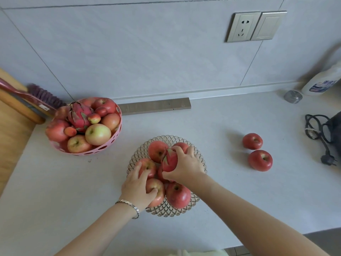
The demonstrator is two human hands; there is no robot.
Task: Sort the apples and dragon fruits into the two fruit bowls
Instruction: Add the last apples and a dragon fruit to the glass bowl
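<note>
A clear glass bowl (195, 201) in the middle of the counter holds several red apples. My right hand (186, 164) grips a small pink dragon fruit (168, 160) over that bowl. My left hand (138, 187) grips a red apple (156, 191) at the bowl's near left, its fingers also touching the apple behind it. A pink perforated bowl (103, 147) at the left holds a large dragon fruit (79, 115), several apples and some small fruits. Two loose red apples (252, 141) (260, 160) lie on the counter to the right.
A wooden board (16, 108) and a brush (44, 96) lean at the far left. A grey bar (155, 106) lies by the wall. At the right are a small metal tin (293, 97), a white bottle (323, 82) and a black cable with plug (321, 137).
</note>
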